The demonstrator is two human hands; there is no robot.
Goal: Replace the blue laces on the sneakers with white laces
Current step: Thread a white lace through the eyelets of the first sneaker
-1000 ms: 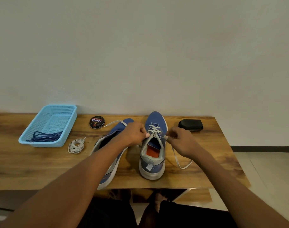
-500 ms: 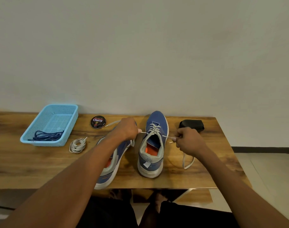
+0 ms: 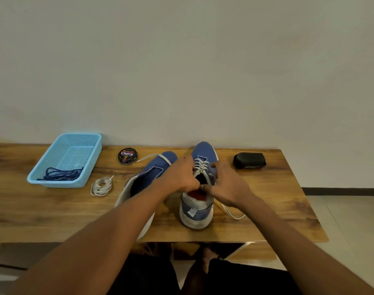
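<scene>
Sitting behind the sneakers is a "Cherry" tin point(image 3: 127, 156), while both hands, left point(image 3: 180, 175) and right point(image 3: 225, 184), are pinching the white lace point(image 3: 201, 165) over the right sneaker's point(image 3: 199, 188) tongue.

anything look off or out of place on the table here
Mostly tidy. The left sneaker lies tipped on its side with no lacing visible, and a loose white lace end trails past its toe. The right sneaker stands upright.

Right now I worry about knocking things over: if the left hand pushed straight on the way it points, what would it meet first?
Probably the white laces on the right-hand sneaker, which the left hand already reaches; depth is unclear.
</scene>
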